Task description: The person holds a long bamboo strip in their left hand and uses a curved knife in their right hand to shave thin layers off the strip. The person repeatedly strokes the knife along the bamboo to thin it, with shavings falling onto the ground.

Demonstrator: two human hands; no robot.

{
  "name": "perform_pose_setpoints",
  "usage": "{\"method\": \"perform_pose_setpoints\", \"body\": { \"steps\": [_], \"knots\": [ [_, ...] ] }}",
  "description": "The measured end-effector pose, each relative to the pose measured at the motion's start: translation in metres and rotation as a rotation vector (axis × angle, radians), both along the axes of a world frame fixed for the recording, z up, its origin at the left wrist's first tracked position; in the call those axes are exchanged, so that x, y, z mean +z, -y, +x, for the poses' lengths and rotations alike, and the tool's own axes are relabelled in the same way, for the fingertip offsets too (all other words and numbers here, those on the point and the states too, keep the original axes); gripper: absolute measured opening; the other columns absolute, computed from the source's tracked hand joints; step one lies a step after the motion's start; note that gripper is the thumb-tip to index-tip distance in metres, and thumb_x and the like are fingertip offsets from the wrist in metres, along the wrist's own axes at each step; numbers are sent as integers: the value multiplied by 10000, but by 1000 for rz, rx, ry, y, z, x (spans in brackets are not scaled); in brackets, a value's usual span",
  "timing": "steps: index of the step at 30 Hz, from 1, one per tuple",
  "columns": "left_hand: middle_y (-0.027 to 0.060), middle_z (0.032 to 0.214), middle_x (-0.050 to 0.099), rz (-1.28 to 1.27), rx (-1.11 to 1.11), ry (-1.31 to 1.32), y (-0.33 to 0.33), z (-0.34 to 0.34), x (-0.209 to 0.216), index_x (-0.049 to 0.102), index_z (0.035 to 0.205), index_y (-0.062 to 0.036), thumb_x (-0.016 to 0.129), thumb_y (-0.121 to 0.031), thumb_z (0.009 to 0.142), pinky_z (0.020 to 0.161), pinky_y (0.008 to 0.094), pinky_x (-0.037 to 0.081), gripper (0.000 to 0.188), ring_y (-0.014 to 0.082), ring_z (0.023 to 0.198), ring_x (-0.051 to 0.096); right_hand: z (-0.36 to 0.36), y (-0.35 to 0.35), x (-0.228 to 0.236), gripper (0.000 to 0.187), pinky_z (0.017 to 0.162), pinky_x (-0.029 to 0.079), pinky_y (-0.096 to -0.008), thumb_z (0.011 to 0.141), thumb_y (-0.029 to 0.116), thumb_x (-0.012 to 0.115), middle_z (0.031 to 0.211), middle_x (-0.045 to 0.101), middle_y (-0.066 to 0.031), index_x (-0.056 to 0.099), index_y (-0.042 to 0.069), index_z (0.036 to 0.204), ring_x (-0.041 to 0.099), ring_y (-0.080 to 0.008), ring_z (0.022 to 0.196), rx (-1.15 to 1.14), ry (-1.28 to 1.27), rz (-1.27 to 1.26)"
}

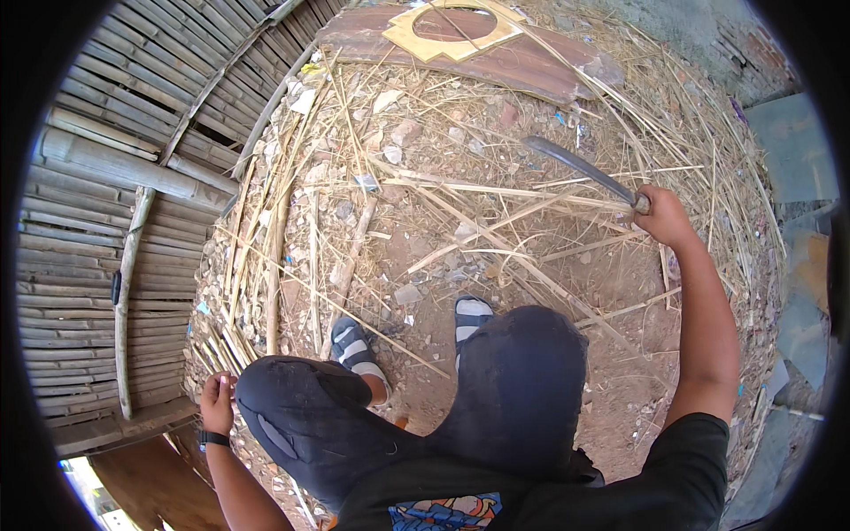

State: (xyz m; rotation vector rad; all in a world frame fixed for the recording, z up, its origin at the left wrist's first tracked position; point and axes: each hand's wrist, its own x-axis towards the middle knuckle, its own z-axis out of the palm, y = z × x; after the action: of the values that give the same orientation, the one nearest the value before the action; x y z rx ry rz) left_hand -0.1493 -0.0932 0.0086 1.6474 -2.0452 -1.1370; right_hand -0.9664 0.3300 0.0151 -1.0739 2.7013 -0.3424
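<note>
My right hand (662,215) is wrapped round the handle of a machete (580,165), held out to the right. Its dark, curved blade points to the far left above the scattered bamboo strips (496,232). Beside my left knee, my left hand (217,404) has its fingers curled closed. What it holds, if anything, I cannot make out. Just beyond those fingers lie the ends of several short bamboo pieces (232,347). A dark band circles my left wrist.
A slatted bamboo wall (106,292) runs along the left. At the far end, a yellowish frame with a round hole (407,37) lies on a brown board (363,35). Stones (406,133) and straw litter the dirt ground. Grey sheets (792,146) line the right side.
</note>
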Motion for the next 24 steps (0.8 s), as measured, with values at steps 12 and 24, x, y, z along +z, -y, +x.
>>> {"method": "perform_pose_setpoints", "body": {
  "steps": [12,24],
  "knots": [
    [85,1128,713,-33,-72,-217,10,-67,43,603,1281,-44,568,-296,1095,748,256,511,314,125,881,691,-32,-42,116,234,765,515,-398,746,87,730,848,680,-160,665,-9,949,662,-277,809,-41,-75,-144],
    [135,1193,696,-176,-652,-523,-33,-276,155,597,1320,11,615,-210,1071,941,341,545,334,165,1022,674,20,15,289,507,938,505,-460,740,52,726,1081,681,-264,655,-30,1235,644,-425,1064,88,-620,111]
  ]
}}
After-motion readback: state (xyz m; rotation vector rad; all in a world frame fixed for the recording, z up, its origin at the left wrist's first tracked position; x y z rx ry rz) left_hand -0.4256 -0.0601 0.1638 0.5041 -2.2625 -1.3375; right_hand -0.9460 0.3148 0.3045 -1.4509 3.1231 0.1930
